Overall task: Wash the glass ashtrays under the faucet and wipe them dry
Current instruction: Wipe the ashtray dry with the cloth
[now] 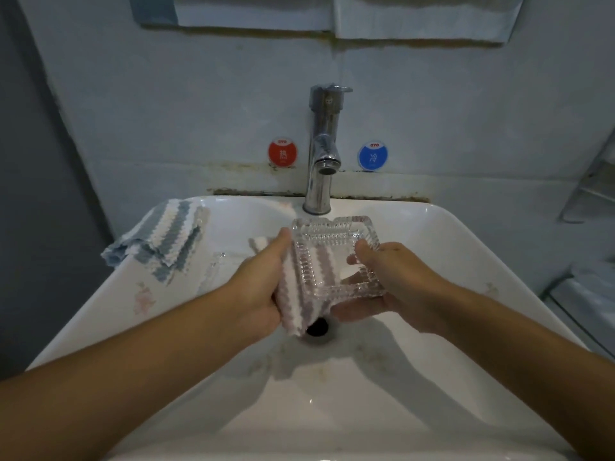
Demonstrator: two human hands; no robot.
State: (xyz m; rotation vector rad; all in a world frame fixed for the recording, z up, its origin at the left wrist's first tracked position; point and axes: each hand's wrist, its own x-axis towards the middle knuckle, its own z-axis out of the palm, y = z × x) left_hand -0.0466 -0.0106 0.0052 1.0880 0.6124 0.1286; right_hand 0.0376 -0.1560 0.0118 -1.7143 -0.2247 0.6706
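- You are holding a square cut-glass ashtray [334,257] tilted over the sink [449,247], just below and in front of the faucet [323,151], from which no water appears to be running.
- Your left hand [263,287] is gripping a striped cloth [296,307], pressing it against the ashtray's left wall and underside.
- Your right hand [389,281] is gripping the right rim, thumb on top and fingers cupping underneath.
- A second ashtray [216,267] seems to be lying in the basin to the left, though it is faint.
- Another striped cloth [166,241] is draping over the sink's left rim.
- The glass is probably heavy, rigid, breakable and slick when wet; its ribbed walls are likely giving better purchase than the smooth base.
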